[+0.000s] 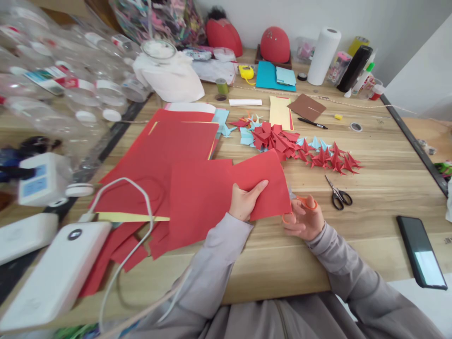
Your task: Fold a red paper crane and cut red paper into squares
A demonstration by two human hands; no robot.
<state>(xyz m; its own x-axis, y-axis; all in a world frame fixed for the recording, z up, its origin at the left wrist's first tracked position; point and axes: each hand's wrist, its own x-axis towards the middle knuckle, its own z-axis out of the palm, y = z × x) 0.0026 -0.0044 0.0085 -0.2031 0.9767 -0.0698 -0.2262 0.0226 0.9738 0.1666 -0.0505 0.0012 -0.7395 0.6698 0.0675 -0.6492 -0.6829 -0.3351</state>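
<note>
A sheet of red paper [271, 176] is gripped in my left hand [244, 200], the thumb lying on top and the fingers hidden beneath. My right hand [305, 219] has its fingers in the handles of orange scissors [304, 202]. The scissors meet the right edge of that sheet, and part of their blades is hidden behind it. Another red sheet [201, 202] lies to the left of my left hand. Farther left is a stack of large red sheets [176, 141], with smaller red pieces [129, 247] near the table's front edge.
Folded red paper shapes [277, 141] lie beyond my hands. Black-handled scissors [339, 194] and a phone [422, 252] are at the right. A white power bank [56, 273] with a looping cable [146, 193] sits at the left, near many plastic bottles [81, 89].
</note>
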